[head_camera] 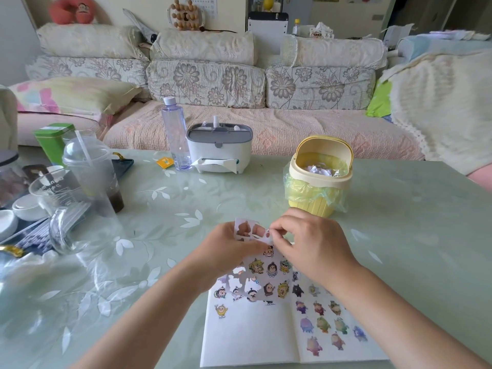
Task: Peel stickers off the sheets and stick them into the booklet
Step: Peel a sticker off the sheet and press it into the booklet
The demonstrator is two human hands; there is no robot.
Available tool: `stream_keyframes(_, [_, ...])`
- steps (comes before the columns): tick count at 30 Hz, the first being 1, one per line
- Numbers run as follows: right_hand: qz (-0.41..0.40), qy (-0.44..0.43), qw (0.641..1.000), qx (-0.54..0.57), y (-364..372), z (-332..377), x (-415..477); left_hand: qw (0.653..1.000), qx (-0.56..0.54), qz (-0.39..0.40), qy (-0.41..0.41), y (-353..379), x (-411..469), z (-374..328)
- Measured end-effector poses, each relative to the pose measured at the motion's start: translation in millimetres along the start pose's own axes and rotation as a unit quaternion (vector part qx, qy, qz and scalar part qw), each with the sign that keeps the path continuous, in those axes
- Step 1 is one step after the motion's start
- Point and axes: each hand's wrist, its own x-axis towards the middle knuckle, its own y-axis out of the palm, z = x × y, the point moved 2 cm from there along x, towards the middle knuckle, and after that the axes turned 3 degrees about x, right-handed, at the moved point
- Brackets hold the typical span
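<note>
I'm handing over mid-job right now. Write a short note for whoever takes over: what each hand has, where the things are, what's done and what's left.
Left hand: grips the sticker sheet, held up over the booklet.
Right hand: pinches what looks like a sticker at the sheet's top edge, seemingly mid-peel.
Booklet: lies open on the table at the near edge, partly under the sheet.
Done: several rows of stickers on the right page, a few along the top of the left page; the sheet has gaps.
Left: finish this peel, stick it in, then do the stickers remaining on the sheet.

Bare left arm (159,312), bare right arm (399,318)
</note>
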Motion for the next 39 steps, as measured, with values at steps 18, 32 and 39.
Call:
stream_keyframes(18, [0.113, 0.323, 0.913, 0.223, 7.5, 2.2, 4.8, 0.998, 0.001, -0.05, -0.033, -7.6, -0.5, 3.9])
stream_keyframes(32, [0.197, 0.384, 0.869, 0.24, 28.7, -2.5, 1.8, 0.888, 0.395, -0.194, 0.137, -13.6, 7.9, 17.4])
stream_keyframes(39, [0.192, 0.442, 0.833, 0.27, 41.6, -10.8, -3.4, 0.855, 0.479, -0.07, 0.186, 0.5, 12.3, 32.1])
